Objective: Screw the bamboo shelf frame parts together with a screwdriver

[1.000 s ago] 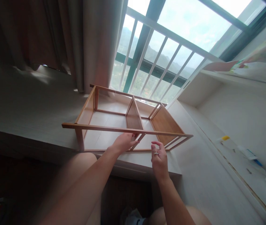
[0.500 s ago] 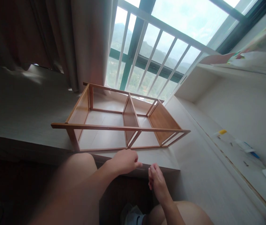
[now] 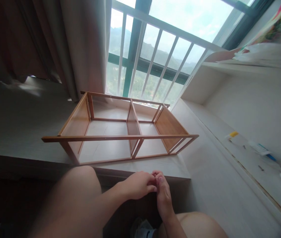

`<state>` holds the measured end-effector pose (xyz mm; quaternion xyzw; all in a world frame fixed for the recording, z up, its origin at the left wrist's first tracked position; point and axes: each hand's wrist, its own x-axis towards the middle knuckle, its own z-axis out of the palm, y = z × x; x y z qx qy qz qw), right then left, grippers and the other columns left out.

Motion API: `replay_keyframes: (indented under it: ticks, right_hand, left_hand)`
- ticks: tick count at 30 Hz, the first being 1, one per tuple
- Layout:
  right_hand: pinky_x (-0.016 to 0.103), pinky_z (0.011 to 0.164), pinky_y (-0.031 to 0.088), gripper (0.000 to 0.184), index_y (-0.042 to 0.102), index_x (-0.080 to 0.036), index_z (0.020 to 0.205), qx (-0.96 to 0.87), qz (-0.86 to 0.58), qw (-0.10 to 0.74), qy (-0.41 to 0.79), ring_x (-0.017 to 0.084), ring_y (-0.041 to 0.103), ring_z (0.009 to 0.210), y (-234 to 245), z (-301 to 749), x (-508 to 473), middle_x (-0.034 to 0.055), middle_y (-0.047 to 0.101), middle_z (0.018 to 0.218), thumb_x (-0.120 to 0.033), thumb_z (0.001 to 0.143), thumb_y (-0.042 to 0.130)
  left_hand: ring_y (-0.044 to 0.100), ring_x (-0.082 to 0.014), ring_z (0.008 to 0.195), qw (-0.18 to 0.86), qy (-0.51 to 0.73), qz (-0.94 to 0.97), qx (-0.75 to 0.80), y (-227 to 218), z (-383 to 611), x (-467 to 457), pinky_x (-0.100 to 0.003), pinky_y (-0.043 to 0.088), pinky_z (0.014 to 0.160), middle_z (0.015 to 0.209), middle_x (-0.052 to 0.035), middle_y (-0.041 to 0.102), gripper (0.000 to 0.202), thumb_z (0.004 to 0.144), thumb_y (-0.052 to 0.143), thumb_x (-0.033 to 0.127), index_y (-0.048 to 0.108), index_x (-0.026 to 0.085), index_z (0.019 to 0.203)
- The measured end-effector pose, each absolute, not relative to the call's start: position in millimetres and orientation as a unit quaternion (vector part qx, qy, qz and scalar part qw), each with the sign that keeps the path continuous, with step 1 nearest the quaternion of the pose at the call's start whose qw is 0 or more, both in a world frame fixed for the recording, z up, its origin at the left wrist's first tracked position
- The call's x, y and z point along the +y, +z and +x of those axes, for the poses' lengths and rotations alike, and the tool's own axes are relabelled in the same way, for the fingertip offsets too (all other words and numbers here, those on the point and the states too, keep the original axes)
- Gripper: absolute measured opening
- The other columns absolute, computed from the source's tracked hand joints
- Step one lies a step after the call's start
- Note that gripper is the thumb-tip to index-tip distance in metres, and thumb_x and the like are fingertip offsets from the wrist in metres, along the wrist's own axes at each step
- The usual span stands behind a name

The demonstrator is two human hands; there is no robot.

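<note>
My left hand (image 3: 140, 185) reaches in from the left with its fingers bent, and their tips meet the fingers of my right hand (image 3: 164, 195). The right hand is closed, its fingers curled together. Anything small between the two hands is hidden by the fingers. Just beyond them a brown wooden shelf frame (image 3: 133, 121) lies on its side, with three panels joined by long rails. Neither hand touches the frame.
The frame rests on a pale window ledge (image 3: 183, 168). At the right, a ledge bears a yellow-tipped item (image 3: 233, 134), a blue-and-white tube (image 3: 263, 150) and small dark pieces (image 3: 260, 168). A curtain (image 3: 86, 43) and white window bars (image 3: 155, 62) stand behind.
My hands were apart; the left has moved right and down, and the two now meet at the fingers. The view has shifted slightly. The shelf frame still lies on the ledge.
</note>
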<state>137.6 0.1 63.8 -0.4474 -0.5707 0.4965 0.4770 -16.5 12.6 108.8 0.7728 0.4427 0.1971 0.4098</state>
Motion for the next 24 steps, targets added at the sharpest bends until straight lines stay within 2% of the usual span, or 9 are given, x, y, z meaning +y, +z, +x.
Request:
replay_keyframes:
  ticks: [3,6,13,20,24]
  right_hand:
    - [0.029,0.072,0.046,0.038,0.054,-0.022,0.084,-0.539,-0.437,0.494,0.524,0.018,0.054,0.08,62,134,-3,0.0034,0.054,0.082,-0.05,0.097,0.032]
    - [0.028,0.07,0.045,0.036,0.051,-0.022,0.082,-0.56,-0.441,0.483,0.508,0.017,0.053,0.076,63,137,0,0.0023,0.053,0.079,-0.05,0.097,0.033]
    - [0.025,0.06,0.034,0.033,0.049,-0.02,0.071,-0.71,-0.487,0.324,0.391,0.015,0.044,0.063,81,165,7,-0.0014,0.047,0.065,-0.042,0.095,0.044]
    - [0.026,0.061,0.031,0.033,0.046,-0.02,0.071,-0.821,-0.449,0.197,0.292,0.015,0.045,0.062,106,159,15,-0.0003,0.051,0.066,-0.036,0.099,0.037]
    - [0.027,0.059,0.029,0.035,0.04,-0.021,0.069,-0.847,-0.434,0.17,0.256,0.014,0.043,0.059,123,149,26,-0.0012,0.048,0.063,-0.036,0.1,0.032]
  left_hand:
    - [0.057,-0.0129,0.065,0.451,0.204,0.757,0.426,108,-15,15,-0.022,0.038,0.06,0.071,0.0012,0.066,0.018,0.084,0.053,0.03,0.065,0.02,0.075]
    - [0.057,-0.0126,0.067,0.45,0.226,0.742,0.442,110,-18,17,-0.022,0.037,0.06,0.072,0.0013,0.065,0.02,0.086,0.051,0.033,0.062,0.02,0.076]
    - [0.054,-0.0128,0.07,0.412,0.253,0.729,0.484,119,-39,24,-0.021,0.035,0.059,0.076,0.0019,0.065,0.017,0.087,0.05,0.033,0.063,0.022,0.082]
    - [0.054,-0.012,0.073,0.401,0.27,0.757,0.441,126,-56,30,-0.02,0.037,0.064,0.077,0.0011,0.064,0.017,0.087,0.051,0.03,0.063,0.019,0.081]
    - [0.054,-0.0122,0.074,0.39,0.307,0.754,0.43,130,-62,34,-0.022,0.038,0.066,0.079,0.0012,0.063,0.02,0.088,0.052,0.036,0.062,0.019,0.083]
